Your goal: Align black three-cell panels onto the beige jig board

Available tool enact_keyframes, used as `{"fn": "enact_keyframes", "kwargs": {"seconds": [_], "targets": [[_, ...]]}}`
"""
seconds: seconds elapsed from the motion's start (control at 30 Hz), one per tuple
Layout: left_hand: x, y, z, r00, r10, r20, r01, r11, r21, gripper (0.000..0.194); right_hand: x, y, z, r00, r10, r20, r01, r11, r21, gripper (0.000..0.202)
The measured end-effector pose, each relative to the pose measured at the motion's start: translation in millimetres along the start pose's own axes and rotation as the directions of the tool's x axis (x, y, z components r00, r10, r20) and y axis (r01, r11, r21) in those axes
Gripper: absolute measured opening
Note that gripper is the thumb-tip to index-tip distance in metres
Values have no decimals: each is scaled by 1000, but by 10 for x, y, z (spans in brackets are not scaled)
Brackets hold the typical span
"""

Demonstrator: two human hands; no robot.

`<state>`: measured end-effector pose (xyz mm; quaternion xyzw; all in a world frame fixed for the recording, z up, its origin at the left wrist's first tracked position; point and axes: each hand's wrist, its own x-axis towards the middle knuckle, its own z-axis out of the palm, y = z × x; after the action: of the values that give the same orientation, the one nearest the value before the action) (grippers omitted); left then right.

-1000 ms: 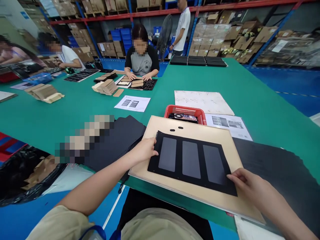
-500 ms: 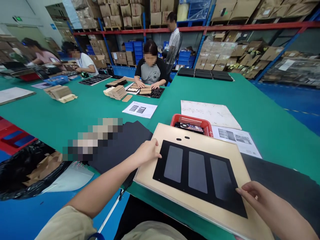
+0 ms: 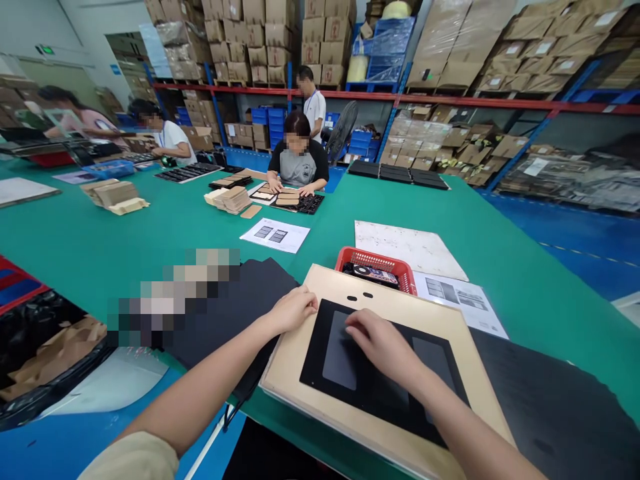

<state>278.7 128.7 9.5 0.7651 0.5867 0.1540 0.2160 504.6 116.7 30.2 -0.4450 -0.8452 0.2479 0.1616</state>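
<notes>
A black panel [image 3: 313, 360] with grey rectangular windows lies flat on a pale board [image 3: 280, 373] in front of me. My left hand [image 3: 295, 308] rests by the panel's far left corner, its fingers pressed together; whatever they may hold is hidden. My right hand [image 3: 383, 340] is over the panel at its left and middle windows, with fingers curled together. Anything between those fingertips is too small to make out. The right forearm covers part of the middle and right windows. Two dark oval slots [image 3: 360, 297] show in the board beyond the panel.
Behind the board stands a red basket [image 3: 413, 283] holding dark parts and a labelled item. Printed sheets [image 3: 457, 300] and a white board [image 3: 405, 247] lie nearby. Black sheets [image 3: 550, 393] flank the work board. A co-worker [image 3: 299, 160] sits across the green table [image 3: 200, 233].
My right hand has left the panel's near right corner and moved left over its windows. My left hand stays at the left corner, its fingers now drawn closer together.
</notes>
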Motion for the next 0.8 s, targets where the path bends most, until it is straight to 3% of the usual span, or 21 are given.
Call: {"fn": "enact_keyframes", "kwargs": {"seconds": [0.17, 0.27, 0.37, 0.47, 0.63, 0.8], "targets": [[-3, 6, 2, 1000, 3, 20, -3, 999, 40, 13, 239, -80, 347, 993, -94, 71, 108, 966, -237, 39], [9, -7, 6, 1000, 1, 20, -2, 998, 56, 13, 258, -218, 411, 990, -57, 126, 113, 858, -501, 46], [-22, 21, -1, 1000, 10, -3, -10, 996, 87, 14, 252, -319, 409, 992, -73, 107, 125, 758, -641, 42], [-139, 89, 43, 998, 43, -53, -34, 988, 149, 15, 269, -248, 420, 988, -141, 63, 151, 792, -591, 41], [-305, 106, 312, 977, 165, -138, -132, 966, 221, 26, 429, 9, 466, 960, -279, 18, 266, 891, -368, 47], [-248, 80, 374, 962, 215, -169, -175, 959, 221, 26, 500, 0, 414, 961, -272, -43, 251, 928, -274, 41]]}}
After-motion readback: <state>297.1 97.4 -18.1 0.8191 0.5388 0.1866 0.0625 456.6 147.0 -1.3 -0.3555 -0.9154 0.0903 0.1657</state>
